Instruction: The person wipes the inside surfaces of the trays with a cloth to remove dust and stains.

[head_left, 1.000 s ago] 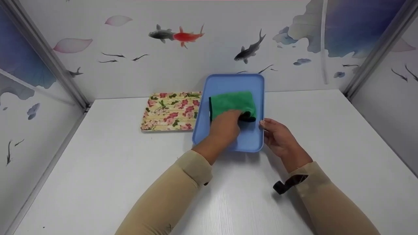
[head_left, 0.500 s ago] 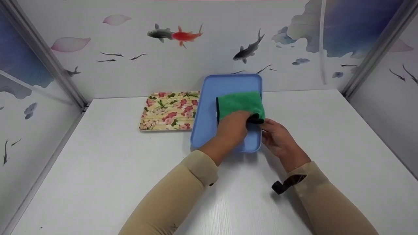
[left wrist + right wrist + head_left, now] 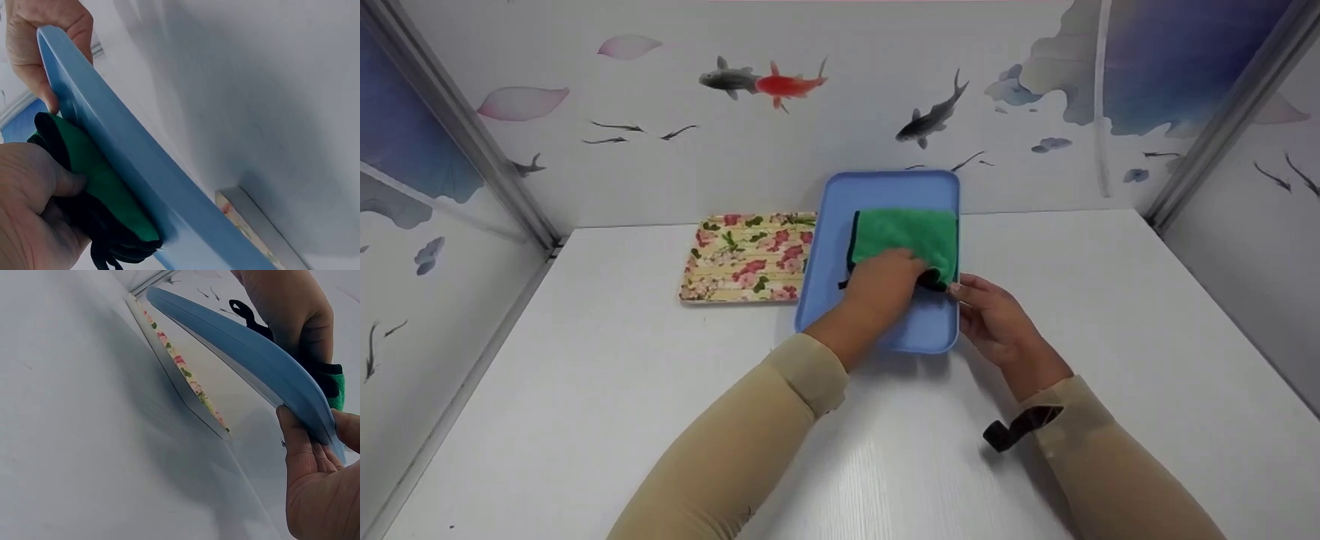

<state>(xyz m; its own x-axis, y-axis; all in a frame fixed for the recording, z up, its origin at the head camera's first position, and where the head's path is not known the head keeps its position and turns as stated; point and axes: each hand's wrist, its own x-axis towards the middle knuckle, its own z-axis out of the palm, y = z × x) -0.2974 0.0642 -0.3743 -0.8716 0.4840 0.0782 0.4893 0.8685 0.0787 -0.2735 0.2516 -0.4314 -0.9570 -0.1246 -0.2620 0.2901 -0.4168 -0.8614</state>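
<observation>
A blue tray point(image 3: 826, 300) is held up off the table, tilted. My right hand point(image 3: 997, 319) pinches its right rim, thumb on the inner side and fingers behind, as the right wrist view shows. Against the tray's inner face lies a folded green cloth point(image 3: 907, 229) with black edging. My left hand point(image 3: 881, 289) grips the lower part of this cloth. In the left wrist view the thumb presses on the layered cloth point(image 3: 109, 174), and a black loop hangs from it. The left fingers are partly hidden by the hand and cloth.
A flower-patterned tray point(image 3: 750, 259) lies on the white table point(image 3: 585, 375) to the left, partly behind the blue tray. Behind it stands a white wall point(image 3: 660, 165) painted with fish. Further panels close off both sides.
The left hand with the green cloth has gone right across the tray, then back a little left. The right hand keeps its hold on the tray's rim.
</observation>
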